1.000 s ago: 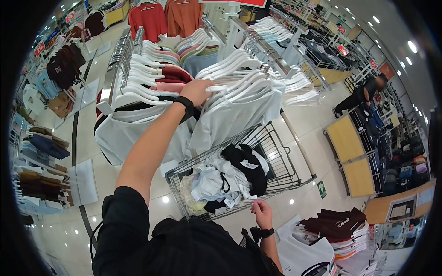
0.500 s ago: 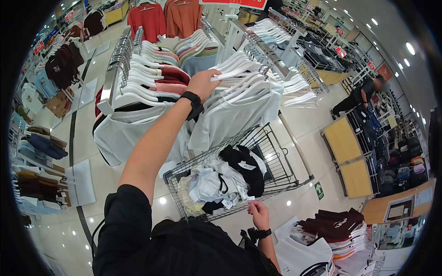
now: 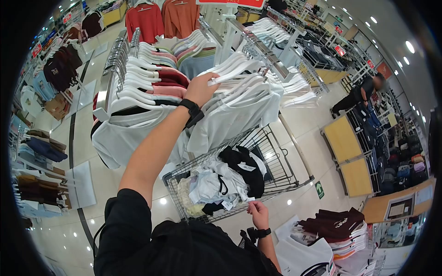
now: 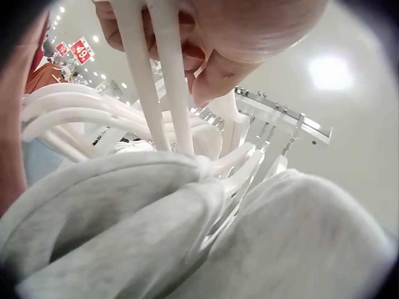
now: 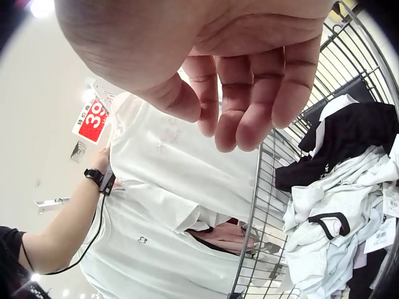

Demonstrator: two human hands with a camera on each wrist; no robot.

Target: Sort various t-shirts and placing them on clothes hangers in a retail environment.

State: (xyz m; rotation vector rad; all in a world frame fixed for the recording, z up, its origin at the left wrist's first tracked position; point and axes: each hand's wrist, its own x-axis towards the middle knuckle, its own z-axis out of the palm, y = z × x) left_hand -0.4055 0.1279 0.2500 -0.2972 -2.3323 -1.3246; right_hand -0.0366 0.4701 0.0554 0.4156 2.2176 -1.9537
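"Hangers [image 4: 169, 68]: state location and grip."

"Location: in the row below the chrome rail [image 3: 277, 68], above the light garments [image 3: 235, 115]. Grip: the left hand [image 3: 201, 88] is clamped on them. In the left wrist view, two white arms cross in front of its curled fingers and run down to the garments."

"Do those garments hang on the gripped pair?"

"Cannot be told; the lower ends are covered."

"Right hand [image 3: 259, 214]: state condition."

"Unloaded. The four fingers lie side by side, loosely bent, with the thumb near the index finger. Position: just beside the near edge of the wire cart [image 3: 283, 168]."

"Cart contents?"

"One heap: crumpled pale clothes [image 3: 216, 181], with a black garment [image 3: 248, 172] against them. White tags [image 5: 380, 235] show on the heap."
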